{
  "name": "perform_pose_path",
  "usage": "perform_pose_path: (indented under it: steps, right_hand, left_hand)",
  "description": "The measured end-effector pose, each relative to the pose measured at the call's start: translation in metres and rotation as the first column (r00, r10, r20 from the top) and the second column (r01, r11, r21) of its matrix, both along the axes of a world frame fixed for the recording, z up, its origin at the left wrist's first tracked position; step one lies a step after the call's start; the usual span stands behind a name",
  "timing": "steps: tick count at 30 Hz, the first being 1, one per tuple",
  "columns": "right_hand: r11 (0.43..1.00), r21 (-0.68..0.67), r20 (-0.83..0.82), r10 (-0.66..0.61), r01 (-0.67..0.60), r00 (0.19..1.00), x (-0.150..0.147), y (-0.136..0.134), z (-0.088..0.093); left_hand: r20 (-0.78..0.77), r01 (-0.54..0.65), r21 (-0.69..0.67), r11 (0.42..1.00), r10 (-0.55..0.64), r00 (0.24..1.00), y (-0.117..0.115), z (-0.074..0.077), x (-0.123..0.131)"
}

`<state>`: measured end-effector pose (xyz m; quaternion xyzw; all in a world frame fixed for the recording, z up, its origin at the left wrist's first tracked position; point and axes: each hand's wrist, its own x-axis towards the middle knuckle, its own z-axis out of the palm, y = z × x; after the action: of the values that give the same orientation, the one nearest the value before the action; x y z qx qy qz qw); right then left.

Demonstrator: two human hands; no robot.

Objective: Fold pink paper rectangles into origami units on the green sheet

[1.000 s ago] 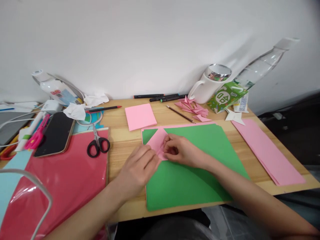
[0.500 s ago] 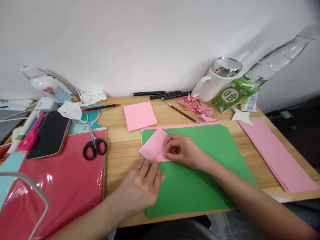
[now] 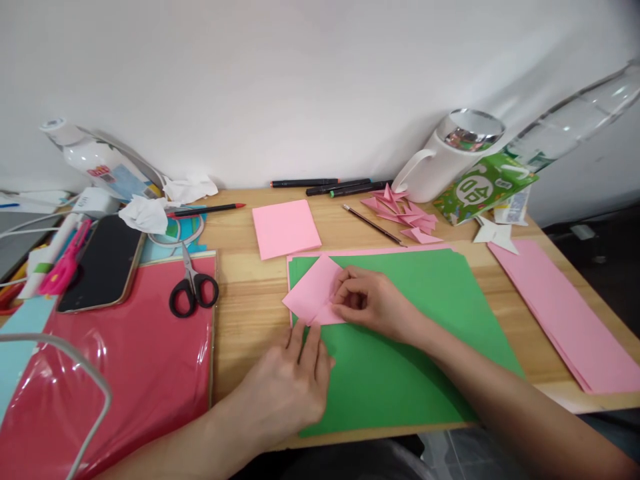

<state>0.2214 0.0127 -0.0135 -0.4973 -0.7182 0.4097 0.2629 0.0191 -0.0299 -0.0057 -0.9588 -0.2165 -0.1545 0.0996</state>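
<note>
A folded sheet of pink paper (image 3: 311, 291) lies on a stack of green paper (image 3: 415, 393), one corner pointing left and one away from me. My right hand (image 3: 373, 300) pinches the right part of this pink sheet between thumb and forefinger, with the other fingers curled. My left hand (image 3: 293, 377) rests on the green stack and the wood, its fingers stretched out and slightly apart. Its fingertips touch the near edge of the pink sheet. What the left thumb presses on, if anything, cannot be made out.
Behind the green stack are square pink sheets (image 3: 286, 230), a pencil (image 3: 375, 225) and folded pink pieces (image 3: 403, 210). Scissors (image 3: 193, 290) lie on a red pack (image 3: 150, 360) at left, beside a phone (image 3: 103, 263). Pink strips (image 3: 565, 313) and a white mug (image 3: 440, 160) are at right.
The whole view has shifted slightly, so things appear a little further right. Both hands keep nearly the same hold and place on the pink paper.
</note>
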Motion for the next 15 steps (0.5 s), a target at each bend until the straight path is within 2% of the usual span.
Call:
perform_pose_path:
  steps: [7, 15]
  right_hand:
    - [1.000, -0.007, -0.011, -0.001, 0.001, 1.000, 0.0010, 0.0008, -0.0020]
    - [1.000, -0.018, -0.003, -0.017, 0.017, 1.000, -0.0002, 0.0006, -0.0020]
  left_hand:
    - [0.014, -0.029, -0.050, 0.998, 0.029, 0.999, -0.0011, -0.0019, 0.0001]
    - [-0.050, -0.043, -0.104, 0.994, 0.038, 0.998, -0.0050, -0.0051, -0.0022]
